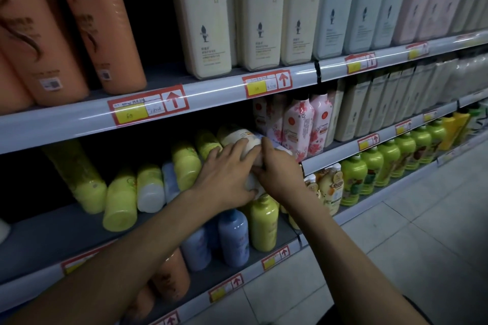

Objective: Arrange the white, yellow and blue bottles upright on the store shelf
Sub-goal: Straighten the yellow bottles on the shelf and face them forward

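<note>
Both hands meet at the middle shelf (52,232), on a white bottle (244,140) that lies tipped, its long axis running from near-left up toward far-right, with its base facing the camera. The left hand (227,174) is spread over the bottle's near flank, fingers splayed along its length, pressing rather than wrapped round it. The right hand (280,169) comes in from the right and pinches at what looks like a second white bottle or cap just below the first (the fingers hide the contact, so what it grips cannot be told for certain). The bottle lies above and slightly beyond both hands, so righting it would probably mean swinging its far end up, with the left hand the better placed to steer.

On the same shelf, left of the hands, yellow bottles (120,200) and a white-capped one (150,187) lean or lie on their sides in a loose row, with a pale blue one (169,179) among them. Nearer the shelf's front edge, blue bottles (233,237) and a yellow bottle (264,221) stand upright. Much of the row is not yet set straight.
</note>
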Available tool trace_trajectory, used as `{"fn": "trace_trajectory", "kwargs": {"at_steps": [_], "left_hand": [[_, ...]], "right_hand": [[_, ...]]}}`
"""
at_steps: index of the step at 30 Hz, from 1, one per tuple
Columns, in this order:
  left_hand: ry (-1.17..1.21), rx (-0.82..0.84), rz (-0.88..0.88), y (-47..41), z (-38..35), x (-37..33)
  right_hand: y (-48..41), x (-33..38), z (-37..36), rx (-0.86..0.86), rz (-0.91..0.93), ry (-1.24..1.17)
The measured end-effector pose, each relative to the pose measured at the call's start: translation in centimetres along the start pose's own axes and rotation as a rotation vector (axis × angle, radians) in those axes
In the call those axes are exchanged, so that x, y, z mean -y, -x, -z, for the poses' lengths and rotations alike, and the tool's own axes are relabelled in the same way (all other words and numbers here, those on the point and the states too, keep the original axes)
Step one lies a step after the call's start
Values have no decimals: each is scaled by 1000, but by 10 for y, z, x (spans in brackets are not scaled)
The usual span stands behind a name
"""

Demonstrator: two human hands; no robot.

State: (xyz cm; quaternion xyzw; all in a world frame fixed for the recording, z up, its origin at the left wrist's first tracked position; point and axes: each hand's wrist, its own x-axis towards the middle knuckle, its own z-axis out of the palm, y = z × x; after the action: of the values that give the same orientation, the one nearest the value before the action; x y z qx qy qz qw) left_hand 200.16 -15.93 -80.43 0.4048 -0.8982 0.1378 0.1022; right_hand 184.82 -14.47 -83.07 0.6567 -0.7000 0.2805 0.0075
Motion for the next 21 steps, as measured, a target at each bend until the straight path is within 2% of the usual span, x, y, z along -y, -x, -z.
{"fn": "trace_trajectory", "kwargs": {"at_steps": [4,11,17,21], "left_hand": [[64,1,34,-1,-1,7],[137,8,25,0,5,15],[79,-18,34,-3,13,22],[68,-28,63,-1,8,19]], "right_hand": [[-1,-1,0,-74,22,-5],[13,-9,10,-107,99,129],[34,-22,20,-191,194,185],[43,-29,25,-253,193,151]]}}
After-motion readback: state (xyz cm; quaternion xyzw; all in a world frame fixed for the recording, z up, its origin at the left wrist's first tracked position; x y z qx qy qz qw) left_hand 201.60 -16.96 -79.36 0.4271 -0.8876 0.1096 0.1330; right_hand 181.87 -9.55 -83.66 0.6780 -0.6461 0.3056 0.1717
